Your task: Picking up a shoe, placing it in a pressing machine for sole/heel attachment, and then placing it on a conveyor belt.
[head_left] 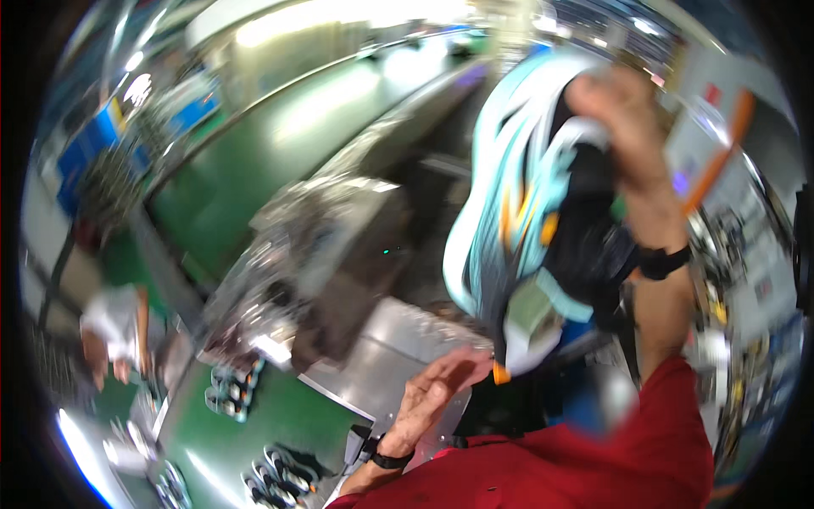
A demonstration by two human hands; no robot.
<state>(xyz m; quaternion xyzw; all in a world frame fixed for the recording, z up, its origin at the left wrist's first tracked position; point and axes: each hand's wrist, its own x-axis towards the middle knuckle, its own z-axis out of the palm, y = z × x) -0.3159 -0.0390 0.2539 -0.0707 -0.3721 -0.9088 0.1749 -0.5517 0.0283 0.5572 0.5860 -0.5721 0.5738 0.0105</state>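
A sneaker (500,195) in pale turquoise, white and black, with orange accents, is raised in front of me and blurred by motion. My right hand (615,106) is closed on its upper end; a second shoe may be behind it, but I cannot tell. An orange tab shows at the sneaker's lower end, beside a whitish, greenish patch. Close to that tab is my left hand (441,386), with its fingers stretched out. Whether its fingertips touch the sneaker is unclear.
A green conveyor belt (229,182) runs away at the left, beside a machine wrapped in clear plastic (314,263). Several sneakers (280,475) stand on a green surface at the lower left. Another person (119,331) is at the far left. A metal panel (373,365) lies near my left hand.
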